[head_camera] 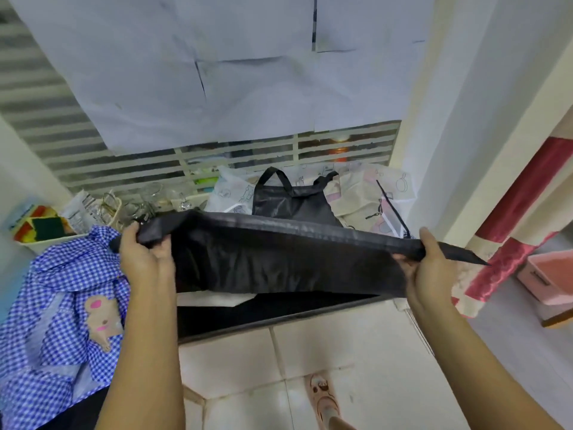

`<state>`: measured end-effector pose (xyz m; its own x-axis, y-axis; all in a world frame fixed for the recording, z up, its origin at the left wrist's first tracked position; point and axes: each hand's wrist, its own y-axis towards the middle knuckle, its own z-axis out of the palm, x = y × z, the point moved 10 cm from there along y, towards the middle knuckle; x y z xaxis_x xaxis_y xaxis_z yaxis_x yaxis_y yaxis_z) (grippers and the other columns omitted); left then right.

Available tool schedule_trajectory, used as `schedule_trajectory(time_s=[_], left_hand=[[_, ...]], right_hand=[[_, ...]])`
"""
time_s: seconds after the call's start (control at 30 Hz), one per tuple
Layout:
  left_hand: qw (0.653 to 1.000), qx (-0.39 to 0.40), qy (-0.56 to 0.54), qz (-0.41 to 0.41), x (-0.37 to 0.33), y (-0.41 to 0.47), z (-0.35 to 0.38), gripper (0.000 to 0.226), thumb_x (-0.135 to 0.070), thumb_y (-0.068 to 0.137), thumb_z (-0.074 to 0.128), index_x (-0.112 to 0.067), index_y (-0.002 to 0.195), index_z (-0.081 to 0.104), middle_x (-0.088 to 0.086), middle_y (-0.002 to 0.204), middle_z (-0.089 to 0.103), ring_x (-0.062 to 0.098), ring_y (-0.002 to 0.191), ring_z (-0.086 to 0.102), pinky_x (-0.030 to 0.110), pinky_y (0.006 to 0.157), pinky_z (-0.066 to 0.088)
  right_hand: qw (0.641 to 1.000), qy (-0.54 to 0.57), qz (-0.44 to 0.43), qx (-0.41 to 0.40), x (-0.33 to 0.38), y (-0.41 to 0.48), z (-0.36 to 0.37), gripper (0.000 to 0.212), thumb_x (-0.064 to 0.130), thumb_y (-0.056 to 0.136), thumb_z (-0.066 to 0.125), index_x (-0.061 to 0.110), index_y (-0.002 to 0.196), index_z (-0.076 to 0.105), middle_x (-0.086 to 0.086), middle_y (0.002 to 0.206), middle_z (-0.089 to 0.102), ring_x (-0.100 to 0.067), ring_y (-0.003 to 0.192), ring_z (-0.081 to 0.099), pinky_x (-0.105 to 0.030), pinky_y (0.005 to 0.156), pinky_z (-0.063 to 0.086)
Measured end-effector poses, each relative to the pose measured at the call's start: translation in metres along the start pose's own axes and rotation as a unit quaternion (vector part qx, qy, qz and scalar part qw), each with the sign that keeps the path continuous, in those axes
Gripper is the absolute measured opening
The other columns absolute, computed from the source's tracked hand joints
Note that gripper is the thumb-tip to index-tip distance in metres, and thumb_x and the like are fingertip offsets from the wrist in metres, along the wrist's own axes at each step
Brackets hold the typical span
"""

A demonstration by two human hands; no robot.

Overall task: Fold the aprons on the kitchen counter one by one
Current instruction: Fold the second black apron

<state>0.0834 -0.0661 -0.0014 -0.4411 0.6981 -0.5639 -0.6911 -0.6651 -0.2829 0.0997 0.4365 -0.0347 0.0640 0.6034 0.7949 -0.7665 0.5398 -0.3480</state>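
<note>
As left hand (pixel 145 256), right hand (pixel 431 262) grip apron (pixel 279 259)

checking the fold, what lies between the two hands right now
Head view: the black apron spans the gap, the left hand gripping one end, the right hand the other.

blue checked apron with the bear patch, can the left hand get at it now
Probably not yet: the blue checked apron lies uncovered right beside the left hand, but that hand grips the shiny black apron.
</note>
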Motion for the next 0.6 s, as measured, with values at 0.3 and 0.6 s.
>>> schedule_trajectory(time_s=[0.3,0.6], left_hand=[[0.99,-0.024,0.09,-0.106,0.032,0.071,0.056,0.021,-0.022,0.102,0.039,-0.009,0.093,0.053,0.008,0.098,0.058,0.02,0.089,0.058,0.041,0.099,0.047],[0.95,-0.037,0.276,-0.144,0.094,0.163,0.109,0.026,-0.027,0.099,0.045,-0.015,0.077,0.047,0.006,0.098,0.054,0.023,0.115,0.05,0.04,0.105,0.036]], right_hand=[[0.989,-0.078,0.064,0.109,0.01,0.082,0.094,0.031,0.027,0.099,0.049,0.011,0.125,0.052,-0.008,0.078,0.074,-0.013,0.064,0.071,-0.022,0.061,0.058],[0.941,-0.273,0.098,0.175,-0.026,0.194,0.181,0.04,0.035,0.103,0.036,0.005,0.105,0.063,-0.01,0.09,0.071,-0.016,0.073,0.069,-0.026,0.071,0.056]])
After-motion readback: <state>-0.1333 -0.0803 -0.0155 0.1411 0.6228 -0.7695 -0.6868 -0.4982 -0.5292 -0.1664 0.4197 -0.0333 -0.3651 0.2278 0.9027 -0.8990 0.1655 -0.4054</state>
